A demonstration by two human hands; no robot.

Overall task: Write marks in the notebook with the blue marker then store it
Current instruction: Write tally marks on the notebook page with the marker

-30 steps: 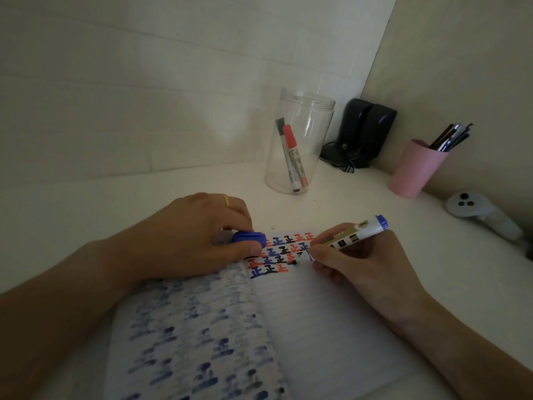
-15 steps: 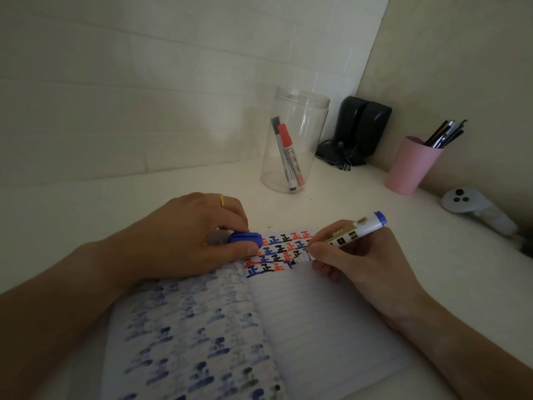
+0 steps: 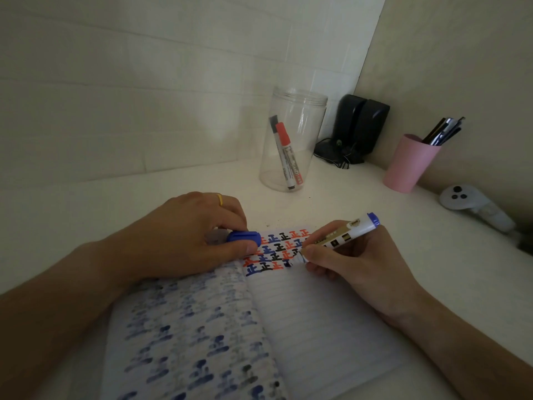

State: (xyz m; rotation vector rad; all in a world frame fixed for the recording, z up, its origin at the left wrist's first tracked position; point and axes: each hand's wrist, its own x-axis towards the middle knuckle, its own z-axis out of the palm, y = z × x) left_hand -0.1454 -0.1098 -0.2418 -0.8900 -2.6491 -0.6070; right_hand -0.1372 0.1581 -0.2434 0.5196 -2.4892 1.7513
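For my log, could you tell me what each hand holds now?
Left hand: closed on the blue cap.
Right hand: closed on the blue marker.

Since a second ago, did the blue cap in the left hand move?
No. The blue cap stays pinched in the left hand at the same top-left corner of the written marks on the notebook.

Both forearms are bare, with no sleeves visible up to the edge of the picture. The left hand (image 3: pixel 184 238) wears a thin yellow ring (image 3: pixel 220 199) on one finger. The right hand (image 3: pixel 354 264) wears nothing; its fingernails are short and unpainted.
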